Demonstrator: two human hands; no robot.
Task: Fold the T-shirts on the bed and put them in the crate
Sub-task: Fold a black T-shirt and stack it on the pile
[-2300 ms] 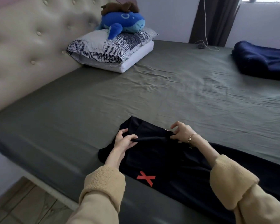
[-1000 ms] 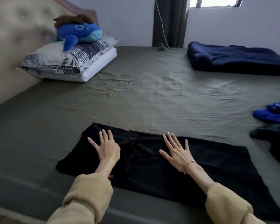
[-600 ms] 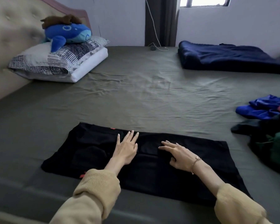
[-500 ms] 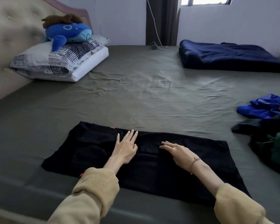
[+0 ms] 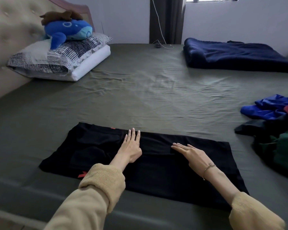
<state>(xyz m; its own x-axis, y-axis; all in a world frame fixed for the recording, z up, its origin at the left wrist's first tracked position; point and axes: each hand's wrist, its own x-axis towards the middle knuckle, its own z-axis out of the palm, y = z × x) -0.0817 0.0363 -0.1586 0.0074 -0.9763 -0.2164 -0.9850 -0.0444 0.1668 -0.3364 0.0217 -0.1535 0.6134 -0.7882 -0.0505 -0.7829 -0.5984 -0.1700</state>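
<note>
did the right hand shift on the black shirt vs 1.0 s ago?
Yes. The right hand has turned: its fingers now point left toward the left hand along the black T-shirt, instead of pointing up toward the shirt's far edge.

both flat hands, left hand and right hand, on black t-shirt

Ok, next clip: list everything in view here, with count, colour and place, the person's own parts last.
black T-shirt: 1, black with red marks, flat at near bed edge
clothes pile: 1 heap, blue, red, black, green, right edge of bed
blanket: 1, navy, far right of bed
pillows: 2 stacked, patterned over white, by headboard
whale plush: 1, blue, on pillows
brown plush: 1, on the whale
bed sheet: 1, olive
cable: 1, white, by the curtain
left hand: flat on the T-shirt
right hand: fingers straight, on the T-shirt, bracelet on its wrist
</note>
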